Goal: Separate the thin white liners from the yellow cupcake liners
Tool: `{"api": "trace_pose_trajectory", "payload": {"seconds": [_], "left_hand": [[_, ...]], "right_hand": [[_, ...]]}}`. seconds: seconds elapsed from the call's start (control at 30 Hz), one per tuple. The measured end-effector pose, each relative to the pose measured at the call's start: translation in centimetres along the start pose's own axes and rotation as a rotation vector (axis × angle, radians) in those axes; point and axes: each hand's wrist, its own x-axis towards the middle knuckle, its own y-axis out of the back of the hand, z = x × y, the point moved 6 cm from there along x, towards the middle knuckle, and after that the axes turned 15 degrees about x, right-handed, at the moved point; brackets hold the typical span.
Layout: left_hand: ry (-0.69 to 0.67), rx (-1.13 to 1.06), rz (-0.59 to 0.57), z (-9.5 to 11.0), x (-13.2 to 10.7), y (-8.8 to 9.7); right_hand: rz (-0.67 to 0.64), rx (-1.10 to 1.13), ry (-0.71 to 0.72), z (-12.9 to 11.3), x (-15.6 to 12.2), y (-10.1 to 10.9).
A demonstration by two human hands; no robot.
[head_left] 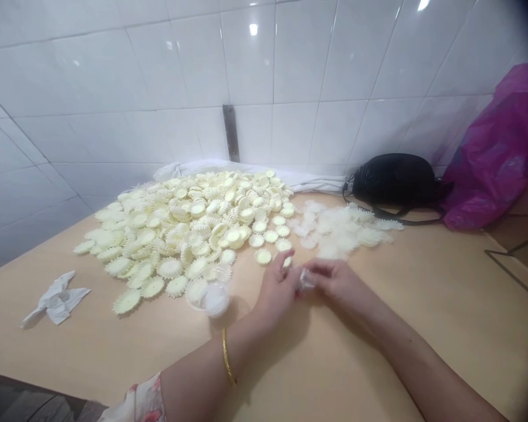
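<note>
My left hand [276, 290] and my right hand [337, 282] meet over the wooden table [378, 328], fingers pinched together on a small white toothed plastic piece [305, 280] between them. A gold bangle circles my left wrist. Just beyond my hands lies a large heap of pale yellow toothed discs [189, 228], and to its right a smaller heap of whiter, translucent toothed pieces [343, 228].
A small clear round cup [211, 298] sits left of my left hand. Crumpled white paper [55, 302] lies at the far left. A black bag [396, 181] and a magenta plastic bag [497, 152] stand against the tiled wall at right.
</note>
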Motion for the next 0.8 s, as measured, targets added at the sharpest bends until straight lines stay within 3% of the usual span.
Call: {"api": "trace_pose_trajectory", "payload": {"seconds": [0.1,0.2,0.3,0.47,0.57,0.63,0.73,0.8], "left_hand": [[0.020,0.003,-0.018,-0.2,-0.2,-0.2],[0.021,0.005,-0.011,-0.1,-0.2,-0.1],[0.034,-0.005,0.047,-0.1,0.1,0.4],[0.038,-0.027,0.164,-0.5,0.6,1.6],[0.002,0.054,0.180,-0.6,0.7,1.9],[-0.105,0.280,0.229,0.2,0.7,2.3],[-0.345,0.860,0.318,2.3,0.5,2.4],[-0.397,1.187,0.301,2.9,0.7,2.0]], "right_hand": [[-0.048,0.016,0.007,0.0,-0.1,-0.6],[0.039,-0.075,0.073,-0.5,0.1,0.3],[0.242,-0.321,0.177,-1.5,0.3,3.0],[0.727,-0.703,0.292,-3.6,-0.6,8.6],[0.809,-0.795,0.398,-4.5,-1.0,9.0],[0.754,-0.824,0.484,-4.6,-0.9,8.1],[0.639,-0.828,0.593,-4.1,-0.6,6.1],[0.584,-0.823,0.607,-3.6,-0.4,5.1]]}}
